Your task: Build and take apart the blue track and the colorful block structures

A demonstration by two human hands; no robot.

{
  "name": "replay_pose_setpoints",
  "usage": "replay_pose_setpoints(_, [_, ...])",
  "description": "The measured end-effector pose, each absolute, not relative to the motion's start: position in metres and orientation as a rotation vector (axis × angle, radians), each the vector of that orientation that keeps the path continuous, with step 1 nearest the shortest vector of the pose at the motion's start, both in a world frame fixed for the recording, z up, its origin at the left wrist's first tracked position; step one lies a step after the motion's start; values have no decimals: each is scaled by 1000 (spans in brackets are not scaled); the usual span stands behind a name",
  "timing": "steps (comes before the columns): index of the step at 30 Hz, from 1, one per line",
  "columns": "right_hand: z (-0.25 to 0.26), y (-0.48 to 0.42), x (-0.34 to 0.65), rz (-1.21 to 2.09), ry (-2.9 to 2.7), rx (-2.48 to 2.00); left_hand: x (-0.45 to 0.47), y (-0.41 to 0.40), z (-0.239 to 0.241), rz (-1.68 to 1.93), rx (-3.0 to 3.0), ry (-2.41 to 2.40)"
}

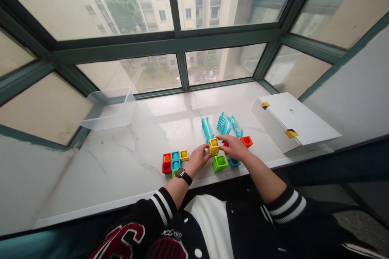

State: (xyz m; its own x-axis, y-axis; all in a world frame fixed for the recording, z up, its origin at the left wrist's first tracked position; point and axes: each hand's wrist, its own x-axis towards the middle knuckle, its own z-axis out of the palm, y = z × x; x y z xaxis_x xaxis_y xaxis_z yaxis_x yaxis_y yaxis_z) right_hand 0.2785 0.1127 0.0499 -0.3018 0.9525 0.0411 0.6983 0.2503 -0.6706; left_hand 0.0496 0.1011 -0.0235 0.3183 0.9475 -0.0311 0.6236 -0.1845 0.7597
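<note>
Between my two hands is a yellow toy block (214,146), a hollow cube, perhaps more than one stacked. My left hand (198,158) grips its left side, and my right hand (235,147) has its fingers on the right and far side. Just below it on the ledge stands a green block (220,163). A blue block (234,162) and a red block (225,144) are partly covered by my right hand. Further right lies an orange block (246,141). Left of my hands, a yellow block (184,155) touches a group of blue blocks (176,164) and red blocks (167,167).
Translucent blue track pieces (207,129) lie beyond my hands, one a curved piece (224,123). A clear plastic bin (117,115) stands at the back left. On the right is a white box (291,121) with striped tape. Windows border the marble ledge (121,158).
</note>
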Motion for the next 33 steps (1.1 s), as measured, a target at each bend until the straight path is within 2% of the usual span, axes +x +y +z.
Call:
replay_pose_setpoints(20, [50,113,279,743,-2125,-1509,43,99,-8,533,1873,1432])
replay_pose_setpoints(28, [53,111,279,722,-2140,-1513,-52,69,30,870,1628,1441])
replay_pose_setpoints(33, [51,112,280,715,-2139,-1511,-120,33,25,1001,1478,1694])
